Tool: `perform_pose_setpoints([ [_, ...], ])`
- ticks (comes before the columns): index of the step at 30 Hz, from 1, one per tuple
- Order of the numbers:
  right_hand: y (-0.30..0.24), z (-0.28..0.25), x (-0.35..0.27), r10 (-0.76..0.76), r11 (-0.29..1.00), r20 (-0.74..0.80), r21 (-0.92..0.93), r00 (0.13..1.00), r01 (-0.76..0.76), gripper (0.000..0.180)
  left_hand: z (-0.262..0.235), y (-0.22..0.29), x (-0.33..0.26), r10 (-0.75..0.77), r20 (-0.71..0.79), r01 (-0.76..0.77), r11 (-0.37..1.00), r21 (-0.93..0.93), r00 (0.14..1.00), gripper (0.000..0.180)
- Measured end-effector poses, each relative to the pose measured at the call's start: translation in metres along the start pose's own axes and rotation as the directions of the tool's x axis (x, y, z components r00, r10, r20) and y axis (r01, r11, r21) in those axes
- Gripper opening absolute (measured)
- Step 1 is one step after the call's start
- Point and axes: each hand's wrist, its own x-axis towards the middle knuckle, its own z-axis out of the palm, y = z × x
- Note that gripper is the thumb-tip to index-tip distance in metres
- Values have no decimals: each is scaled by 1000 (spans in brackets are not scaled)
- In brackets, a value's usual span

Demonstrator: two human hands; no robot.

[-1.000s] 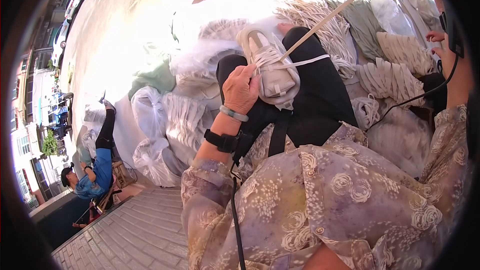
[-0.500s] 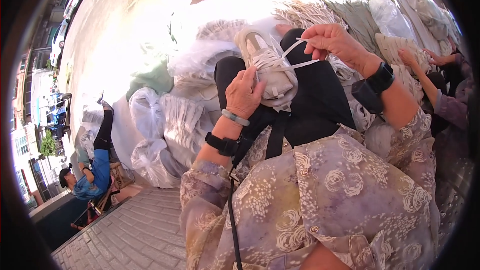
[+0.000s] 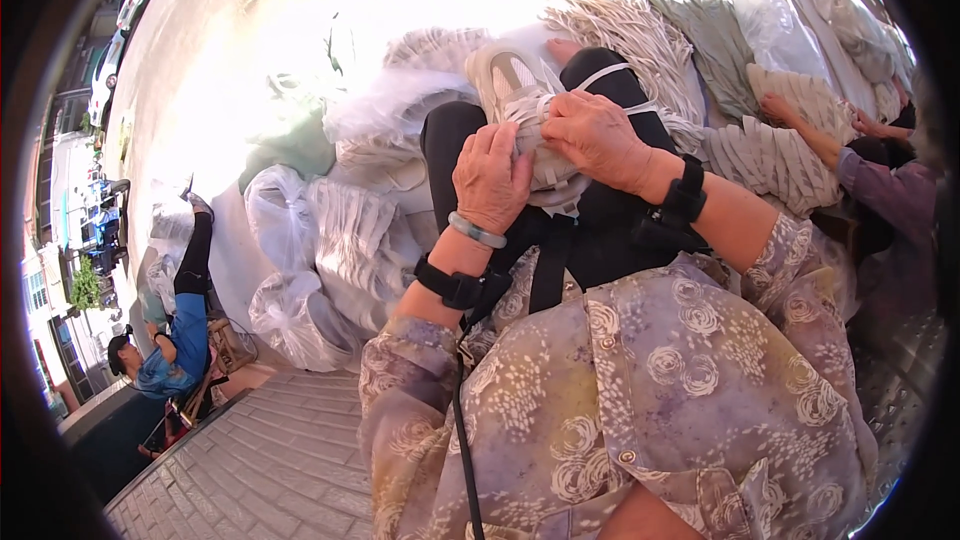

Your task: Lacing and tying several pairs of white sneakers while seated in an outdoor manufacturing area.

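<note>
A pale beige sneaker (image 3: 497, 73) rests across my lap between my black-clad knees; whether it has a sole I cannot tell. My left hand (image 3: 490, 183) grips its side near the lacing, thumb and fingers closed on the edge. Close beside it, my right hand (image 3: 598, 143) is pinched over the eyelet rows with a white shoelace in its fingertips. The exact pinch point is hidden behind the fingers. A loose loop of the shoelace (image 3: 622, 67) bows out over my right knee.
Clear plastic bags (image 3: 300, 315) and stacked pale shoe pieces (image 3: 355, 240) lie to my left. A bundle of laces (image 3: 640, 40) spreads ahead on the right. Another person's hands (image 3: 785, 110) work among stacks at the far right. A person in blue (image 3: 180, 350) sits at the far left.
My right hand has come down and left from above my right knee, where it held the lace stretched out, to the sneaker's lacing beside my left hand. The left hand keeps its hold.
</note>
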Motion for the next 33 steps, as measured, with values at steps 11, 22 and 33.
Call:
perform_pose_setpoints([
  [11, 7, -1, 4, -11, 992, 40, -128, 999, 16, 6, -2, 2, -1, 34, 33, -34, 999, -1, 999, 15],
  [22, 8, 20, 8, 33, 965, 19, -262, 999, -27, 15, 15, -5, 5, -82, -38, 77, 991, -108, 996, 10],
  [33, 9, 9, 11, -144, 965, 77, -210, 987, 157, 19, 12, -4, 2, -101, -27, 96, 985, -144, 995, 10],
])
